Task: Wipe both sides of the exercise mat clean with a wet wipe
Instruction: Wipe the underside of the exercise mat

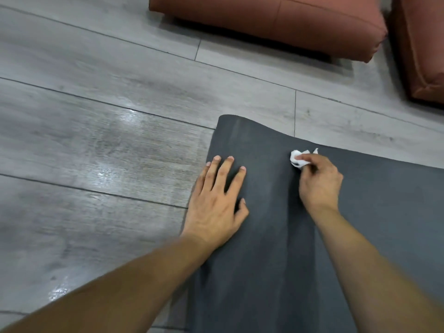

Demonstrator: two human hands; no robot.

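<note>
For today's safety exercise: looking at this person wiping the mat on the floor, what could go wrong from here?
1. The wet wipe is bunched small in the right hand, so strokes may miss patches of the mat.
2. The mat's far edge looks raised off the floor; it might shift, though the left hand presses it flat.

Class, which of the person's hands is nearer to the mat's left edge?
Left. The left hand lies flat right at the edge of the mat; the right hand, gripping the wet wipe, is further inside.
</note>
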